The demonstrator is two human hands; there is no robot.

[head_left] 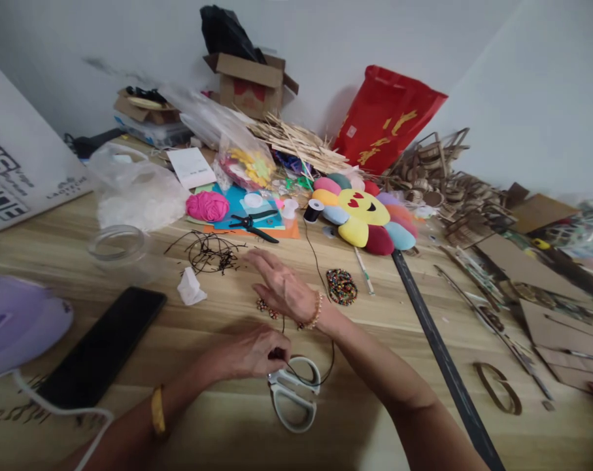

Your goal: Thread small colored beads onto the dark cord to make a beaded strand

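My left hand [254, 351] is closed in a pinch on a thin black cord [318, 261] just above white-handled scissors [294, 391] lying on the wooden table [218, 432]. The cord runs up the table to a black spool [314, 210]. My right hand [279, 284] lies over the table with fingers stretched out, a beaded bracelet on its wrist. Under its palm sits a short strand of coloured beads [267, 307]. A pile of mixed beads [342, 286] lies just right of that hand.
A black phone [104, 345] and a purple device [16, 324] lie at left. Cut black cord scraps [208, 253], a clear lid [117, 243], pink yarn [207, 206], black pliers [254, 226] and a flower plush [362, 219] sit farther back. A long dark ruler [443, 356] and cardboard pieces [536, 288] fill the right.
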